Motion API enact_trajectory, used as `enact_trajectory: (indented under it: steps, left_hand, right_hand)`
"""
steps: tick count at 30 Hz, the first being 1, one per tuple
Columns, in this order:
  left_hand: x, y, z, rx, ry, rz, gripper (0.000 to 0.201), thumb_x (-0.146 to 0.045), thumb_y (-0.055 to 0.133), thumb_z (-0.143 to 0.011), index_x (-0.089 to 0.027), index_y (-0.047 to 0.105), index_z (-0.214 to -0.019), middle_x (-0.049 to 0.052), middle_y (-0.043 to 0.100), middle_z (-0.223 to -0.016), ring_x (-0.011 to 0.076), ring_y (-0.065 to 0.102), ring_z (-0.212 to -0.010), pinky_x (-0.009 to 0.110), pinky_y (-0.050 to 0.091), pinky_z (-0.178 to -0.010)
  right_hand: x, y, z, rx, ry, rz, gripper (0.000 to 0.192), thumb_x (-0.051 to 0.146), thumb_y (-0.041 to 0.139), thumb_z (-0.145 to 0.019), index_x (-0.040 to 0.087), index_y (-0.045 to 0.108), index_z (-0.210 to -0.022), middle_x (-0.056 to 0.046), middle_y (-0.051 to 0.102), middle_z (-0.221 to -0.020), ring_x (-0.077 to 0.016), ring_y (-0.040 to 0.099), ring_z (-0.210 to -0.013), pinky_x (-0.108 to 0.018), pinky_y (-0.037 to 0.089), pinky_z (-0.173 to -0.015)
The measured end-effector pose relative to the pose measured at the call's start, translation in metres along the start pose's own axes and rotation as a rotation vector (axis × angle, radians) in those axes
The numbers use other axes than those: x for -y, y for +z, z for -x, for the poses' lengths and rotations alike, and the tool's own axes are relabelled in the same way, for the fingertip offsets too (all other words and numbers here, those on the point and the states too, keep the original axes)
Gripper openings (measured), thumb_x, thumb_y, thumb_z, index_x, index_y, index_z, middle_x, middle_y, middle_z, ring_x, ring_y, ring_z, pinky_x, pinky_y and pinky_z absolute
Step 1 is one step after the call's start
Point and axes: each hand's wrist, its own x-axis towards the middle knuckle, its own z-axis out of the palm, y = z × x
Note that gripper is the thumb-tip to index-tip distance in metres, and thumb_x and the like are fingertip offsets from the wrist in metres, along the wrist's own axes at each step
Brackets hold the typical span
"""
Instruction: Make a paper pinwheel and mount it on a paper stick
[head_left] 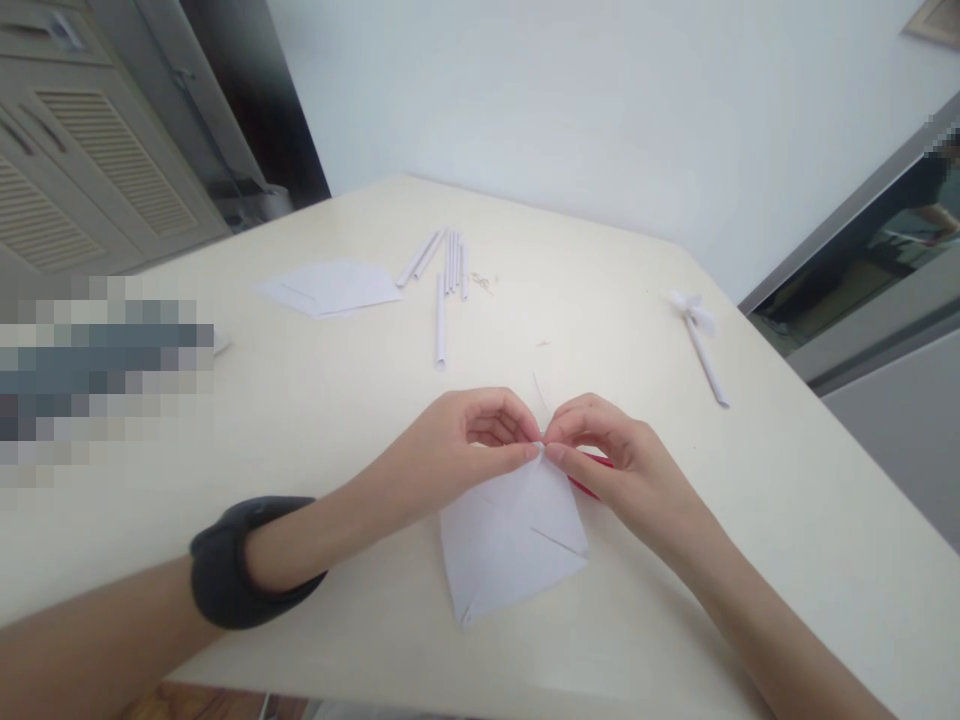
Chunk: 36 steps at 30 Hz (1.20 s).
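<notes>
- The left hand (469, 440) is curled nearly closed, thumb and forefinger pinched on the far corner of a folded white paper (514, 540); a thick black band (240, 560) sits around that wrist.
- The right hand (611, 455) mirrors it, fingers bent in and fingertips pinching the same corner, so the two hands touch tip to tip at the paper's top point.
- The folded white paper lies flat on the counter (787, 500) just in front of the person, between the two forearms. It is a roughly diamond-shaped piece with crisp crease lines crossing it and a flap folded over at the right (the near point is slightly crumpled).
- A red object (589, 487) shows just under the right hand, mostly hidden by the fingers; what it is cannot be told.
- A thin white paper sliver (541, 392) stands up just behind the pinching fingertips.
- Farther out on the counter lie several rolled white paper sticks (448, 262), side by side, with one single stick (440, 322) a little nearer.
- Left of them lies a flat stack of white sheets (330, 287).
- Well apart, near the right edge, lies a paper stick with a bow-like fold (701, 340) at its far end.
</notes>
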Motion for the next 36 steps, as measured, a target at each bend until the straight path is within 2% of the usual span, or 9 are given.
enact_trajectory:
  steps: [6,9,14,18,20,25,28,31,36]
  left_hand:
    - [0.006,0.000,-0.001,0.012,-0.004,0.018,0.013,-0.030,0.059,-0.079,-0.017,0.058,-0.079,0.000,0.064,-0.077,0.0131,0.060,-0.073,0.024,0.045,-0.065]
    - [0.004,0.001,0.001,0.000,0.036,-0.055,0.013,-0.030,0.057,-0.081,-0.017,0.059,-0.078,0.000,0.064,-0.077,0.0136,0.060,-0.073,0.025,0.046,-0.067]
    - [-0.003,0.005,0.006,-0.072,0.157,-0.368,0.008,-0.022,0.054,-0.079,-0.019,0.061,-0.077,-0.001,0.065,-0.079,0.0141,0.058,-0.077,0.027,0.045,-0.074]
    - [0.003,0.012,0.009,-0.179,0.410,-0.705,0.012,-0.016,0.048,-0.080,-0.018,0.059,-0.077,0.001,0.064,-0.080,0.0151,0.056,-0.077,0.029,0.042,-0.072]
    - [0.008,0.014,0.010,-0.196,0.445,-0.752,0.011,-0.015,0.048,-0.080,-0.019,0.058,-0.077,0.001,0.064,-0.080,0.0146,0.056,-0.076,0.028,0.041,-0.071]
    - [0.002,0.009,0.008,-0.203,0.307,-0.554,0.008,-0.019,0.052,-0.078,-0.021,0.060,-0.076,-0.001,0.065,-0.079,0.0142,0.057,-0.075,0.026,0.044,-0.071]
    - [-0.007,0.004,0.006,-0.136,0.188,-0.291,0.008,-0.024,0.056,-0.078,-0.020,0.061,-0.074,-0.001,0.066,-0.077,0.0148,0.059,-0.076,0.026,0.046,-0.073]
    - [-0.010,0.002,0.004,-0.019,0.078,-0.033,0.010,-0.026,0.061,-0.075,-0.018,0.061,-0.070,-0.001,0.063,-0.071,0.0138,0.059,-0.070,0.025,0.047,-0.066]
    - [-0.009,0.003,0.005,0.097,0.002,0.213,0.008,-0.021,0.065,-0.071,-0.018,0.061,-0.065,-0.002,0.059,-0.065,0.0117,0.057,-0.065,0.023,0.045,-0.061]
  right_hand:
    - [0.004,0.006,0.005,-0.090,-0.117,0.202,0.010,0.013,0.055,-0.081,0.020,0.057,-0.075,0.000,0.055,-0.090,-0.0129,0.055,-0.082,-0.027,0.045,-0.070]
    - [0.005,0.009,0.006,-0.118,-0.147,0.266,0.011,0.011,0.054,-0.080,0.020,0.054,-0.073,0.000,0.054,-0.087,-0.0131,0.054,-0.081,-0.028,0.045,-0.072]
    - [0.004,0.013,0.009,-0.136,-0.104,0.294,0.012,0.012,0.051,-0.080,0.020,0.049,-0.072,0.000,0.055,-0.086,-0.0143,0.053,-0.080,-0.029,0.044,-0.068]
    - [0.002,0.020,0.011,-0.167,-0.048,0.282,0.017,0.011,0.049,-0.078,0.021,0.040,-0.067,0.000,0.054,-0.081,-0.0155,0.052,-0.077,-0.028,0.042,-0.062]
    - [0.002,0.023,0.011,-0.177,-0.035,0.278,0.018,0.011,0.049,-0.077,0.021,0.039,-0.066,0.000,0.054,-0.079,-0.0159,0.052,-0.076,-0.029,0.042,-0.063]
    - [0.003,0.013,0.007,-0.115,-0.015,0.144,0.010,0.018,0.051,-0.082,0.020,0.049,-0.073,-0.001,0.056,-0.086,-0.0153,0.053,-0.082,-0.029,0.041,-0.070]
    - [0.006,0.000,0.006,0.065,0.055,-0.112,0.013,0.029,0.050,-0.087,0.020,0.054,-0.078,0.000,0.056,-0.084,-0.0123,0.052,-0.073,-0.024,0.039,-0.059]
    - [0.009,-0.009,0.006,0.217,0.106,-0.307,0.015,0.033,0.054,-0.085,0.020,0.055,-0.078,0.001,0.052,-0.074,-0.0085,0.046,-0.060,-0.020,0.032,-0.048]
    - [0.010,-0.011,0.005,0.217,0.045,-0.309,0.013,0.032,0.063,-0.080,0.020,0.058,-0.077,0.000,0.054,-0.082,-0.0099,0.050,-0.065,-0.021,0.038,-0.053]
